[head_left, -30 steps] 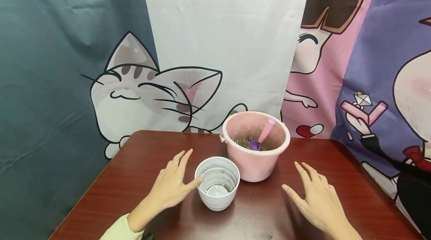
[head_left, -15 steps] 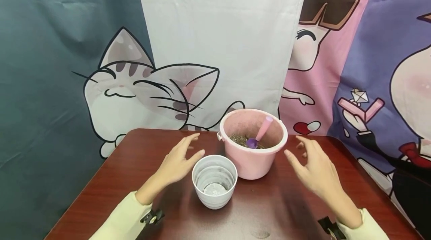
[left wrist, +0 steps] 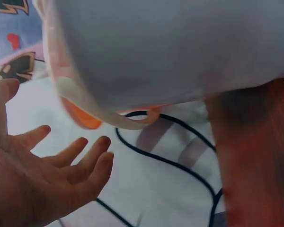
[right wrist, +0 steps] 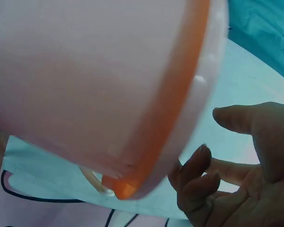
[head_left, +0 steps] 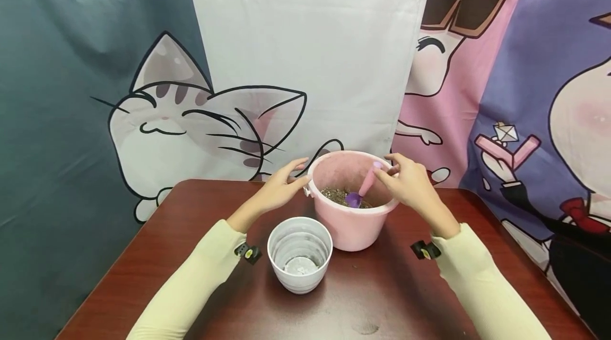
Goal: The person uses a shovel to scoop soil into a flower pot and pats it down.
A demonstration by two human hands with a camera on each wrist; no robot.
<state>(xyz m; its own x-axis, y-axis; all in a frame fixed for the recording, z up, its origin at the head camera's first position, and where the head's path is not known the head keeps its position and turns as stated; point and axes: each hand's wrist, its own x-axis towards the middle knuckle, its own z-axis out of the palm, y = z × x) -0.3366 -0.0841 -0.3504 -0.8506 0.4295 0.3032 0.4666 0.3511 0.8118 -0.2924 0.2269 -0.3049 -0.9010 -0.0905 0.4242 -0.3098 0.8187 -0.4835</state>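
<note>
Pink bucket (head_left: 350, 229) stands on the reddish desk (head_left: 391, 289), behind a white pot (head_left: 299, 282), a scoop (head_left: 367, 183) resting in its contents (head_left: 334, 195). Left hand (head_left: 278, 190) and right hand (head_left: 414, 185) flank its rim, fingers loose and released; rim contact cannot be confirmed.

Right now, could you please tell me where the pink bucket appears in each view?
Head: the pink bucket stands right of centre, between the left hand and the right hand.
Left wrist: its edge, looking orange here, shows at upper left, above the left hand.
Right wrist: large across the upper left, its edge slanting down beside the right hand.
Shared landmark: the printed backdrop.
</note>
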